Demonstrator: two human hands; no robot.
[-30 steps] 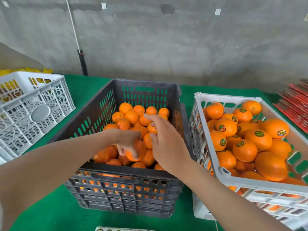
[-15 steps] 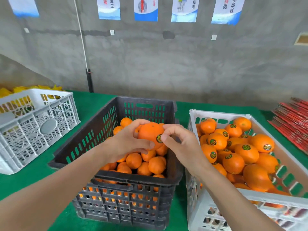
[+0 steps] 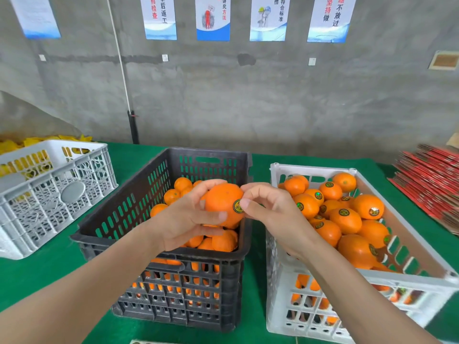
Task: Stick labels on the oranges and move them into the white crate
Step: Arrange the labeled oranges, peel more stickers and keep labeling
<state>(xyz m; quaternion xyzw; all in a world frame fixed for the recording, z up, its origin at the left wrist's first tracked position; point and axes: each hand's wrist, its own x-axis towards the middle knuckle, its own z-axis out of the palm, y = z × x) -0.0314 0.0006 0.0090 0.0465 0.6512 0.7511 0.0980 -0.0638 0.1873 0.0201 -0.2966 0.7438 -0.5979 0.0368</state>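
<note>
A round dimpled orange (image 3: 221, 201) is gripped by the left hand (image 3: 183, 223) over the black slotted plastic crate (image 3: 119, 219), at 9 o'clock of the white lattice crate (image 3: 275, 175). Its round label (image 3: 237, 207), partly covered, is pinched by the curled fingers (image 3: 248, 203) of the right hand (image 3: 272, 216).

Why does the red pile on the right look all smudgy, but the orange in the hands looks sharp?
Head view: the red stack sits at the wide-angle frame's edge, where it smears and stretches; the held orange, near the middle, is sharp, its round label clear; light is soft and even, no harsh glare.
</note>
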